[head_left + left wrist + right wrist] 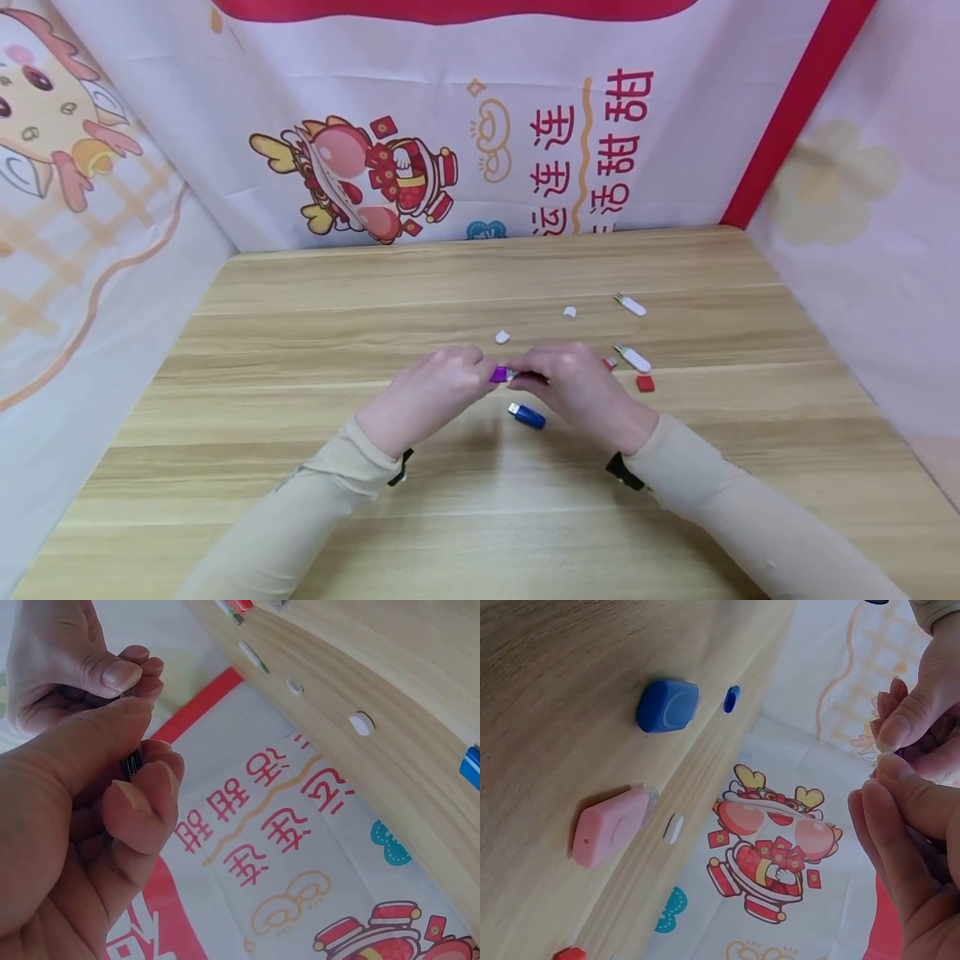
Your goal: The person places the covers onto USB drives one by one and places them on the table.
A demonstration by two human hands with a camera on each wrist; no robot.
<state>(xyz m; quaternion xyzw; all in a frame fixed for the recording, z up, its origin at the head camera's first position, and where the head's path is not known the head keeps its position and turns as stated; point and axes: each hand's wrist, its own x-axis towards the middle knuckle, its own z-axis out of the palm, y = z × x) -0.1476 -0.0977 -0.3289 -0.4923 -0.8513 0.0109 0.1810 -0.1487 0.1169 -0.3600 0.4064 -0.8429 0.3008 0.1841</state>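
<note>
Hands (431,392) (581,387) pinching purple piece (498,374), table edges (375,250) — distant

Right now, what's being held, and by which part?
The left hand pinches the purple piece by one end. The right hand pinches at the pale opposite end; fingers hide exactly what it grips there.

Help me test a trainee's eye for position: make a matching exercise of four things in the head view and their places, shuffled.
Things
1. purple piece
2. blue USB stick
3. red cap
4. two white caps

Places
A. on the table, beyond the hands
B. between the left hand and the right hand
C. right of the right hand, near a white USB stick
D. on the table, between the forearms

Pairs: 1-B, 2-D, 3-C, 4-A
</note>
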